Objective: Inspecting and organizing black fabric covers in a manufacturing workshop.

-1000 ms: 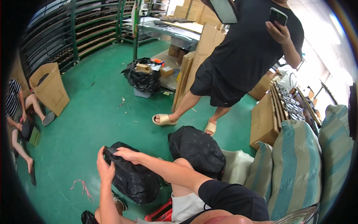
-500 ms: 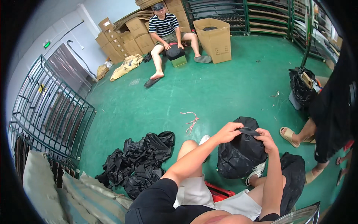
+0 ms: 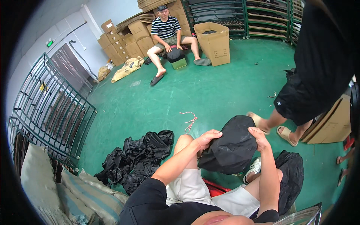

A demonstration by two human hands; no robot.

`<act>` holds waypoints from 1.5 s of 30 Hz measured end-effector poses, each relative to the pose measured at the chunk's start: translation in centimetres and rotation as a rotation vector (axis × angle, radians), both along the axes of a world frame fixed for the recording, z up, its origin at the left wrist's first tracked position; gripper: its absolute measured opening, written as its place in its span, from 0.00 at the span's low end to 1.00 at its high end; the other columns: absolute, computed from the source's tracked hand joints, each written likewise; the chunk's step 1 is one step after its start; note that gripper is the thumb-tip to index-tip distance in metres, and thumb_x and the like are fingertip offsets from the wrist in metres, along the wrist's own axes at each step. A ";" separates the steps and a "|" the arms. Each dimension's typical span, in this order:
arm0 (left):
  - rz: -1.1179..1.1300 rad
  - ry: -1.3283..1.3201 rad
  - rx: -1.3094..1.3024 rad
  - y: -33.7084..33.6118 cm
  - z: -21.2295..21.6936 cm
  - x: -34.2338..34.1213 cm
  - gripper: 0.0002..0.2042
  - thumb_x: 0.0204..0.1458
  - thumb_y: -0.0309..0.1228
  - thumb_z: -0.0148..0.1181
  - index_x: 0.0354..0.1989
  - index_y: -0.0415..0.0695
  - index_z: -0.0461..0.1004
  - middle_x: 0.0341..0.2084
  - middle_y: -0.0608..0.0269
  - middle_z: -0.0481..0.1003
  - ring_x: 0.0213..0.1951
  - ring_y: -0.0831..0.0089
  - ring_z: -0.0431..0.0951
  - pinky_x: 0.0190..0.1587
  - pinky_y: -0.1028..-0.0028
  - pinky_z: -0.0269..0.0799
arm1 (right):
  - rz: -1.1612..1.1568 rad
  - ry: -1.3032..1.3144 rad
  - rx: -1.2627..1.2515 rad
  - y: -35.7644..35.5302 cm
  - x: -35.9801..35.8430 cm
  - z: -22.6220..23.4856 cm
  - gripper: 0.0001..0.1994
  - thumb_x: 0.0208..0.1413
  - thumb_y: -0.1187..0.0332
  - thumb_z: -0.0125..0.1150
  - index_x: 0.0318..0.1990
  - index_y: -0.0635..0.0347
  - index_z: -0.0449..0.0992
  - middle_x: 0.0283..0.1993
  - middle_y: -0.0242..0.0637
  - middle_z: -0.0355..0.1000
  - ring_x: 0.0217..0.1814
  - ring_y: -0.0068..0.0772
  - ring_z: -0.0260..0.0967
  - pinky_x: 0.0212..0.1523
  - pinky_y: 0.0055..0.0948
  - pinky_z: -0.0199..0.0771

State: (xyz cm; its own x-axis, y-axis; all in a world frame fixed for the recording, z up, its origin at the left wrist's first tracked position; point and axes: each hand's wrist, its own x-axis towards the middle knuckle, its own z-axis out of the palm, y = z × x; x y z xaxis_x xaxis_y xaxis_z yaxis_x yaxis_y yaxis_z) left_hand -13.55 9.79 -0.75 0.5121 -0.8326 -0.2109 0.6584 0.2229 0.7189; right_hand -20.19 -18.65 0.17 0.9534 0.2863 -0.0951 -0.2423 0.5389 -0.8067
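Observation:
Between my knees bulges a rounded black fabric cover [image 3: 234, 144], apparently drawn over something bulky; whatever lies inside or beneath is hidden. My left hand [image 3: 209, 138] pinches the cover's left side with the thumb on top. On the opposite side my right hand [image 3: 259, 138] grips it, also closed, thumb pointing inward. The fabric stretches smooth between the two hands. A heap of crumpled black fabric [image 3: 138, 161] lies on the floor by my left leg. More black fabric [image 3: 291, 180] rests beside my right leg.
A pink-and-white cord [image 3: 191, 122] lies ahead on the green floor. A person in black shorts [image 3: 300, 101] stands at right beside flat cardboard [image 3: 330, 123]. Another person [image 3: 165, 28] sits far off near an open carton [image 3: 213, 43]. Left are a green rack [image 3: 52, 112] and sacks [image 3: 41, 187].
My hands have moved from a bunched edge at the cover's top to its two sides, and the cover has shifted left. The person in black shorts has stepped further into view at right.

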 end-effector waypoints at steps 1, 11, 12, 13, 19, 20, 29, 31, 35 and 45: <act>-0.079 -0.032 -0.005 -0.5 0.0 0.0 0.16 0.58 0.37 0.55 0.43 0.34 0.75 0.39 0.55 0.79 0.40 0.70 0.80 0.46 0.70 0.75 | -0.010 0.020 -0.016 0.1 0.1 -0.3 0.11 0.61 0.63 0.54 0.38 0.63 0.75 0.37 0.35 0.77 0.36 0.24 0.75 0.40 0.26 0.76; -0.296 -0.208 0.104 -5.6 1.0 0.6 0.16 0.55 0.37 0.61 0.45 0.38 0.75 0.39 0.67 0.78 0.39 0.80 0.77 0.46 0.77 0.70 | 0.026 -0.023 -0.139 -0.5 0.5 -1.4 0.12 0.62 0.63 0.54 0.37 0.63 0.77 0.36 0.32 0.77 0.34 0.19 0.73 0.38 0.21 0.73; -0.310 -0.209 0.093 -5.8 0.9 0.9 0.16 0.55 0.37 0.60 0.45 0.38 0.75 0.38 0.66 0.78 0.39 0.80 0.77 0.46 0.77 0.71 | 0.029 -0.020 -0.139 -0.5 0.4 -1.1 0.12 0.62 0.63 0.54 0.37 0.63 0.77 0.36 0.32 0.77 0.34 0.19 0.73 0.38 0.21 0.73; -0.323 -0.211 0.081 -6.1 0.7 1.1 0.15 0.56 0.37 0.60 0.44 0.37 0.75 0.38 0.65 0.78 0.39 0.79 0.77 0.45 0.76 0.72 | 0.034 -0.009 -0.166 -0.4 0.4 -0.8 0.12 0.62 0.63 0.54 0.36 0.64 0.77 0.36 0.31 0.77 0.34 0.19 0.72 0.38 0.21 0.73; -0.287 -0.171 0.006 -7.1 -1.5 1.3 0.11 0.56 0.34 0.59 0.42 0.38 0.75 0.37 0.66 0.79 0.38 0.79 0.77 0.44 0.77 0.72 | 0.079 0.067 -0.204 0.0 1.2 -1.6 0.12 0.61 0.63 0.55 0.35 0.64 0.77 0.33 0.30 0.77 0.31 0.17 0.71 0.36 0.20 0.72; -0.280 -0.169 -0.007 -7.3 -1.9 1.3 0.12 0.56 0.33 0.59 0.42 0.37 0.75 0.37 0.65 0.79 0.37 0.79 0.77 0.43 0.77 0.72 | 0.085 0.080 -0.208 0.0 1.4 -1.8 0.11 0.61 0.64 0.55 0.34 0.63 0.77 0.33 0.30 0.76 0.31 0.17 0.71 0.35 0.19 0.72; -0.209 -0.056 -0.137 -7.0 -1.6 0.8 0.10 0.56 0.31 0.58 0.42 0.38 0.75 0.36 0.63 0.79 0.37 0.77 0.78 0.45 0.75 0.73 | 0.157 0.037 -0.166 -0.3 1.3 -1.6 0.03 0.54 0.73 0.61 0.32 0.61 0.75 0.29 0.26 0.74 0.31 0.16 0.70 0.35 0.18 0.71; -0.199 -0.039 -0.144 -6.7 -1.0 0.7 0.10 0.56 0.31 0.59 0.40 0.38 0.75 0.35 0.63 0.79 0.36 0.77 0.78 0.44 0.76 0.73 | 0.197 0.042 -0.182 -0.6 0.7 -0.2 0.02 0.51 0.77 0.60 0.32 0.62 0.75 0.30 0.28 0.75 0.33 0.17 0.70 0.37 0.19 0.71; -0.048 -0.102 0.016 -5.9 -3.1 1.4 0.15 0.52 0.32 0.62 0.45 0.35 0.73 0.39 0.62 0.77 0.40 0.72 0.77 0.45 0.71 0.73 | 0.245 0.030 -0.456 -0.6 0.6 0.8 0.05 0.42 0.82 0.57 0.26 0.61 0.72 0.28 0.26 0.71 0.32 0.16 0.67 0.35 0.21 0.67; 0.218 0.422 -0.396 -4.2 -1.9 4.8 0.16 0.62 0.39 0.46 0.46 0.41 0.73 0.43 0.56 0.76 0.45 0.63 0.76 0.53 0.63 0.71 | 0.166 -0.164 0.383 -4.4 1.2 -0.4 0.22 0.44 0.72 0.61 0.48 0.76 0.69 0.45 0.49 0.75 0.47 0.40 0.74 0.53 0.34 0.71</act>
State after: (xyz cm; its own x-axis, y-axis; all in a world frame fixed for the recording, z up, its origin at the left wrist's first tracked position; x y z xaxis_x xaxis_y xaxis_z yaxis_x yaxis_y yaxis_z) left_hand -8.72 5.59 -2.62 0.6192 -0.7747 -0.1285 0.7772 0.5812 0.2413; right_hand -18.99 -23.08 -0.26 0.8853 0.4217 0.1962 -0.2360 0.7708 -0.5918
